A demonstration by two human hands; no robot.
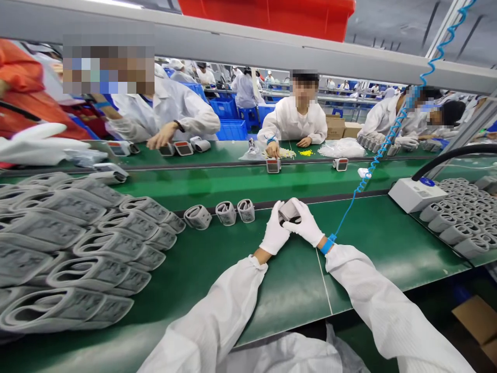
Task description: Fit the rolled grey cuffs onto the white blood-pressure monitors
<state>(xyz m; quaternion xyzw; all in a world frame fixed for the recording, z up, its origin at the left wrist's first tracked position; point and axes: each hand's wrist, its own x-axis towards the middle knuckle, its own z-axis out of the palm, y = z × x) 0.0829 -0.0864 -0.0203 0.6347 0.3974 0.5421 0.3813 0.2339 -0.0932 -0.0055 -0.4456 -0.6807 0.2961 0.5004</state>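
Head view: the left grip [276, 230] and right grip [306, 225] clasp a rolled grey cuff [290, 209] over the green counter [287, 290]. Cuff piles [97, 246] flank them; white-coated people [315, 120] sit across the belt [221, 182], a red bin [267, 15] above.

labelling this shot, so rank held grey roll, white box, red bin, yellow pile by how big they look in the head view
1. red bin, cut off by the top edge
2. white box
3. held grey roll, partly hidden
4. yellow pile
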